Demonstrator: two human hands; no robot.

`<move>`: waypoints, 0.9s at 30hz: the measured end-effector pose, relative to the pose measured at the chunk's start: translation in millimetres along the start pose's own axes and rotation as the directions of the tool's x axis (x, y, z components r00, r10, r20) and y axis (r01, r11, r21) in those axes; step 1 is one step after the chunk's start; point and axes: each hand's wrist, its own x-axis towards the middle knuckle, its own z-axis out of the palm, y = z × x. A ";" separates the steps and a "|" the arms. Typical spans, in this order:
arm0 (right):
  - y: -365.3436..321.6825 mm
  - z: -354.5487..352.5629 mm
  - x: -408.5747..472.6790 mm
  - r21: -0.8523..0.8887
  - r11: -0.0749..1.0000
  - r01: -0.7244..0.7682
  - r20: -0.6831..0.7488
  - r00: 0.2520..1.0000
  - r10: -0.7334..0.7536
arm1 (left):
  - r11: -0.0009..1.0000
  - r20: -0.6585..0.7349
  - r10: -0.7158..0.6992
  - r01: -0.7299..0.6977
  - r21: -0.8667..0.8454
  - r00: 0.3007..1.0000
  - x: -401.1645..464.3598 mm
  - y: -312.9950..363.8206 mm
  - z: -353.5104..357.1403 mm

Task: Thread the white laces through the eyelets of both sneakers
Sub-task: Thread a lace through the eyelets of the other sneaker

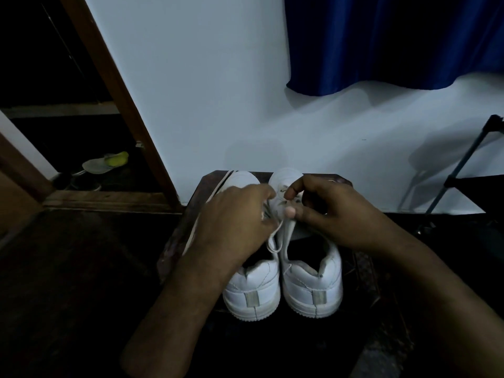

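Pinching a white lace [274, 236] between curled fingers, the left hand [236, 216] works over the right sneaker [313, 282], while the right hand [330, 211] grips that shoe's tongue area with thumb and forefinger bent. The left sneaker [252, 293] stands just beside it (heels toward the camera) on a dark stool [177, 241]; another lace [215, 189] trails over its left side.

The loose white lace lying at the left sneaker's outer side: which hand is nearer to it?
Left. The left hand is right beside the loose lace, over the left sneaker; the right hand is at the right sneaker, farther away.
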 end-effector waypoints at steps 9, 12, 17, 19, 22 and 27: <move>5.4 -22.4 -8.5 0.109 0.994 -0.020 0.127 0.992 0.006 | 0.998 0.087 -0.064 0.062 0.025 0.994 1.1 7.6 6.7; 4.6 -21.9 -9.7 0.109 0.993 -0.033 0.105 0.994 0.022 | 0.993 0.150 -0.078 0.090 -0.076 0.986 0.2 5.9 6.5; 4.0 -17.6 -8.8 0.073 0.997 -0.040 0.099 0.995 0.033 | 0.993 0.158 -0.010 0.029 -0.114 0.987 -0.5 4.9 7.4; 5.2 -17.1 -8.6 0.052 0.998 -0.041 0.088 0.995 0.036 | 0.992 0.133 0.044 -0.028 -0.120 0.990 0.1 4.9 7.5; 6.1 -17.0 -8.9 0.039 0.999 -0.036 0.079 0.996 0.033 | 0.990 0.126 0.121 -0.110 -0.088 0.985 0.7 4.7 6.9; 6.7 -15.7 -8.6 0.070 0.997 -0.044 0.086 0.996 0.038 | 0.991 0.125 0.134 -0.129 -0.045 0.983 0.7 -0.3 6.8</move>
